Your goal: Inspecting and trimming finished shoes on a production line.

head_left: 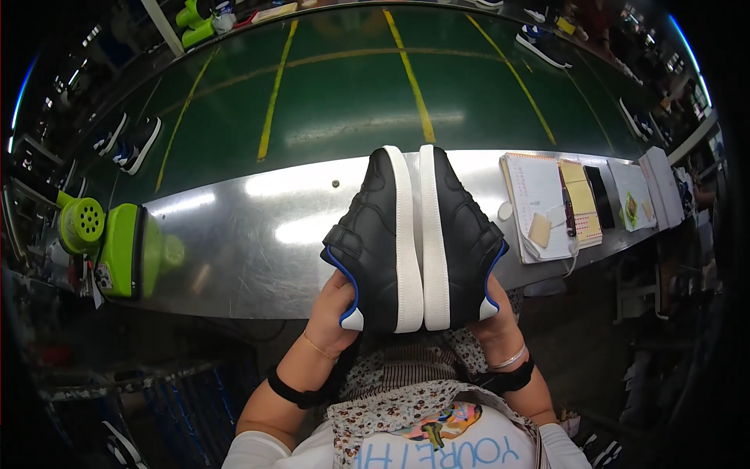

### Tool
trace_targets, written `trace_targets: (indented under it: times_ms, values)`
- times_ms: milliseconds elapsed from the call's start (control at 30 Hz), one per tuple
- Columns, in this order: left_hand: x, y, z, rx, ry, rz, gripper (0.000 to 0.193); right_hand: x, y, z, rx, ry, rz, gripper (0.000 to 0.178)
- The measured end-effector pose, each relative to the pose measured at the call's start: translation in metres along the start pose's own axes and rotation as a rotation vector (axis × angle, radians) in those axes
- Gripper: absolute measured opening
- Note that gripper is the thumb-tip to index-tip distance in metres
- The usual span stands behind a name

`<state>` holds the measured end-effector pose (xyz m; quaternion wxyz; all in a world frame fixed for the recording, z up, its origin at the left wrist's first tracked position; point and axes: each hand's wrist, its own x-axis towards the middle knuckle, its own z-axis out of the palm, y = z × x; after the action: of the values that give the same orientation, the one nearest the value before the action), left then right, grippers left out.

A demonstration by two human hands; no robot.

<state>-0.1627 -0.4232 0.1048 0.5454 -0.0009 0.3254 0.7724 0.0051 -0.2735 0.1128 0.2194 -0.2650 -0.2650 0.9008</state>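
Hands, left (pixel 332 313) and right (pixel 496 319), hold two black sneakers (pixel 414 238) sole-to-sole.

Short white sleeves at both upper arms, ending above the elbow. White top with pale blue block lettering across the chest and a small multicoloured print above it. Floral-patterned apron or scarf in cream with dark specks, draped over the front, with a striped brown panel at the middle. Wide black band around the left forearm below the elbow; similar black band around the right forearm. Thin gold-coloured chain bracelet at the wrist of the left hand (pixel 332 309). Silver-coloured bangle at the wrist of the right hand (pixel 494 324), just above the black band. Forearms otherwise bare.
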Motion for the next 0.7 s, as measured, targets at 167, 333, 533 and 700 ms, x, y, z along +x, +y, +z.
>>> trace_targets:
  times_ms: [167,333,533,700]
  values:
    - [-0.004,-0.002,-0.004,-0.068,-0.070,-0.045,0.045,-0.001,0.007,-0.002,-0.012,-0.168,-0.031,0.045]
    - [-0.008,0.002,-0.002,0.014,-0.096,-0.061,0.043,-0.005,0.009,-0.004,-0.127,-0.255,-0.106,0.046]
    - [-0.010,0.004,-0.003,-0.024,-0.079,-0.024,0.043,-0.009,0.011,-0.014,-0.205,-0.207,-0.138,0.047]
    - [-0.011,0.006,-0.002,0.073,-0.085,0.092,0.043,-0.008,0.000,-0.010,-0.133,-0.244,-0.117,0.045]
